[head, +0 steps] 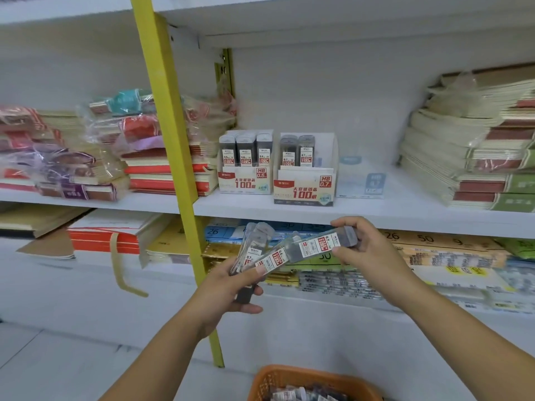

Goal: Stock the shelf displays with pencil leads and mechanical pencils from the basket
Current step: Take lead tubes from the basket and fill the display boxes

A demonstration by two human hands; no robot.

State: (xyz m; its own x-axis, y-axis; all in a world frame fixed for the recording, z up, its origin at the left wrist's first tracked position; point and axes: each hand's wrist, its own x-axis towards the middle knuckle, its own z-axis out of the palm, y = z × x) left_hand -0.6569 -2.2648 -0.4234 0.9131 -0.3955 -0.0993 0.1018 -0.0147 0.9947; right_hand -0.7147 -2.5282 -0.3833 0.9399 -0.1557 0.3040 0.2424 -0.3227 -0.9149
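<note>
My left hand (231,287) grips a fan of several clear pencil-lead cases (256,250) below the middle shelf. My right hand (367,250) pinches the top end of one lead case (321,244) labelled 0.7, which lies slanted over the fan. On the shelf stand an HB 0.5 display box (246,180) filled with lead cases, an HB 0.7 display box (304,186) holding two cases with a free slot at its right, and a pale display box (362,180) with nothing seen in it. An orange basket (312,380) with more packets sits at the bottom edge.
A yellow upright post (170,157) runs down just left of the displays. Stacks of wrapped notebooks (162,157) fill the shelf to the left, and green-beige notebook stacks (469,151) to the right. The lower shelf (333,270) holds flat packs of paper goods.
</note>
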